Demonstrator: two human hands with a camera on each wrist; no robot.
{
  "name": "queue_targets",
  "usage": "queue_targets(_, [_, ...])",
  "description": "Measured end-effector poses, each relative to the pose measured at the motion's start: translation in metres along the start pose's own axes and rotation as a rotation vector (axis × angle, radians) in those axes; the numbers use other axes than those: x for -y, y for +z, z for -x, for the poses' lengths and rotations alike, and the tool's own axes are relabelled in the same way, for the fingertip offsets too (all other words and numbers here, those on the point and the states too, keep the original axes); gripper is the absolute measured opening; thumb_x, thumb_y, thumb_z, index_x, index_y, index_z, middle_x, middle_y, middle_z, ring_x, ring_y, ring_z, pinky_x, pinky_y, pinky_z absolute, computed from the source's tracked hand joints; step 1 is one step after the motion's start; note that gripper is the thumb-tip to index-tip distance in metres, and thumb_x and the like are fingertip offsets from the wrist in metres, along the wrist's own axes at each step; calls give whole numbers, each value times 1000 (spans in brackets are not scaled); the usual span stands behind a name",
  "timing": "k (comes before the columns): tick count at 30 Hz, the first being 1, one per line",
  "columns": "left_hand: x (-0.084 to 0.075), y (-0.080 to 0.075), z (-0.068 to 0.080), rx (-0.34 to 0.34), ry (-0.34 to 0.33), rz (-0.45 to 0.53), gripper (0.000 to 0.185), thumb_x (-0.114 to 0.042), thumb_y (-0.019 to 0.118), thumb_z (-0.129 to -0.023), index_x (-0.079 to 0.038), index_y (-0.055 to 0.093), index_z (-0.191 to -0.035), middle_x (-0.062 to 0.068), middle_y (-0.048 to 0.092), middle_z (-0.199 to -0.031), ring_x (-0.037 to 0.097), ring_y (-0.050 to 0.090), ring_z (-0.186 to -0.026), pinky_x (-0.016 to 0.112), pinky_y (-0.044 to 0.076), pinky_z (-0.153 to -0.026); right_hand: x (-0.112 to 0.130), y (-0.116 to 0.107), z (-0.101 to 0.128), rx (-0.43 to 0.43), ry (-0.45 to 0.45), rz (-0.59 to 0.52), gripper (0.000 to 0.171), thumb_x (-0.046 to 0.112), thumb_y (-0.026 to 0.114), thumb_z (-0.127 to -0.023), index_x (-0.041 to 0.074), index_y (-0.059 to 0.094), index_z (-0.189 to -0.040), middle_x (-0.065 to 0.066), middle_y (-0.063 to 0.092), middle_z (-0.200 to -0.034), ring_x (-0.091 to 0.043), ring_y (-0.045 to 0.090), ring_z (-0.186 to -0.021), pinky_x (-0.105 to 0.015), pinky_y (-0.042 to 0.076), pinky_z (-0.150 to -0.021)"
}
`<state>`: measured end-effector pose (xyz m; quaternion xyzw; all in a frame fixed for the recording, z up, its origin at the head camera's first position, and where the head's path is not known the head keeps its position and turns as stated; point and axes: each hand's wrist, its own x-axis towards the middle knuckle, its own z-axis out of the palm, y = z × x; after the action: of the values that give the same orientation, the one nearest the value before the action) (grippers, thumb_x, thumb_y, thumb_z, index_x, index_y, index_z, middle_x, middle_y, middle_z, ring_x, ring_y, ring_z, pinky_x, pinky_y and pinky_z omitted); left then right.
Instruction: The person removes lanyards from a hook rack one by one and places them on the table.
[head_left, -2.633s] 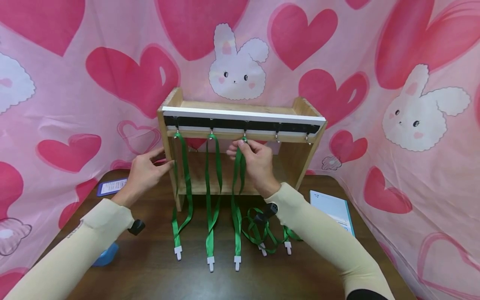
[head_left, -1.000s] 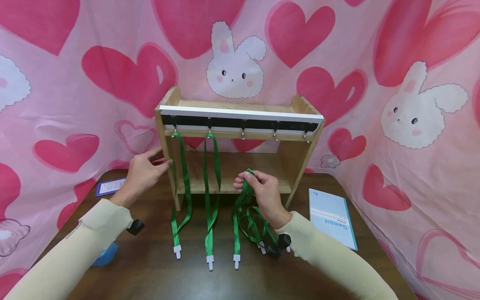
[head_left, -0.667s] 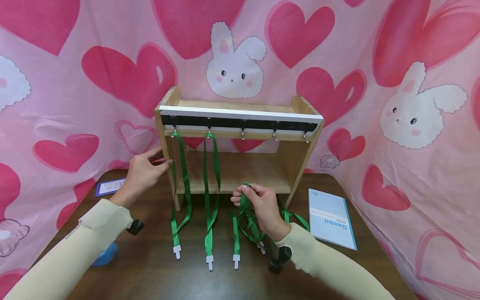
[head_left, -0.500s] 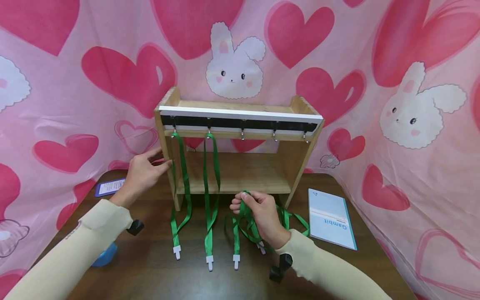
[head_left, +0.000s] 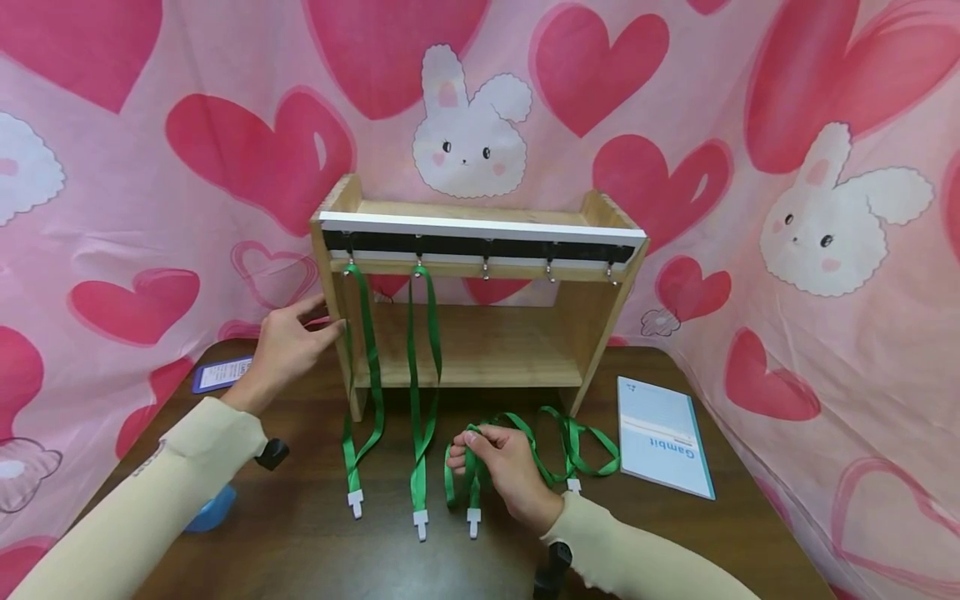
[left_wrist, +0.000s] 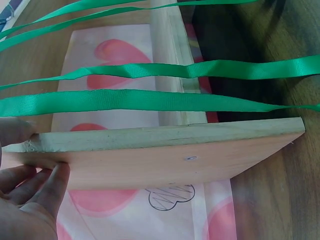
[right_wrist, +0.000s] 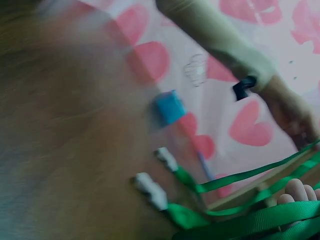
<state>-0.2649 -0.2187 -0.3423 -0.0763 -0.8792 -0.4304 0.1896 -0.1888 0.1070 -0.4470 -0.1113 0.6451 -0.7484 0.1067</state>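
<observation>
Right hand (head_left: 502,475) pinching green lanyard (head_left: 474,495) between thumb and curled fingers, low over table (head_left: 300,533) in front of shelf (head_left: 465,342); white clip (head_left: 474,523) showing just below. Left hand (head_left: 288,346) gripping shelf's left side, thumb and fingers straddling edge. Two lanyards (head_left: 418,483) hanging from leftmost hooks (head_left: 418,259). More green strap (head_left: 597,468) lying beside book (head_left: 665,437).

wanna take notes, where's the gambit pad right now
In the head view, the Gambit pad lies on the table at the right, just beside a loose green lanyard and right of the wooden shelf.
</observation>
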Motion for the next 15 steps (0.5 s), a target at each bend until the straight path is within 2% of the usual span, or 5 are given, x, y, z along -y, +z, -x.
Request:
queue_targets(5, [0,1,-1,-3,0,-7,59,-25,71,-95,-6,52,-148,25,65,-135,42,68,-117,50,57,-90,-19,3,1,13,25,30,37,14,62,-101,-21,63,-111,-36,71,-106,-14,77,-80,-37,66,-80])
queue_targets(7, [0,1,-1,-7,7,-9,58,-24,71,-95,-5,52,-147,25,66,-134,42,68,-116,50,57,-90,-25,5,0,10,28,58,36,13,61,-101,-21,63,-113,-40,69,-109,-15,78,-83,-35,66,-80])
queue_targets(15, [-1,1,0,-1,9,4,59,-22,70,-95,-5,51,-148,25,64,-136,43,67,-117,49,57,-90,-40,7,-3,-53,31,88,34,11,60,-101,-19,64,-117,-37,70,-112,-33,77,-97,-31,65,-82])
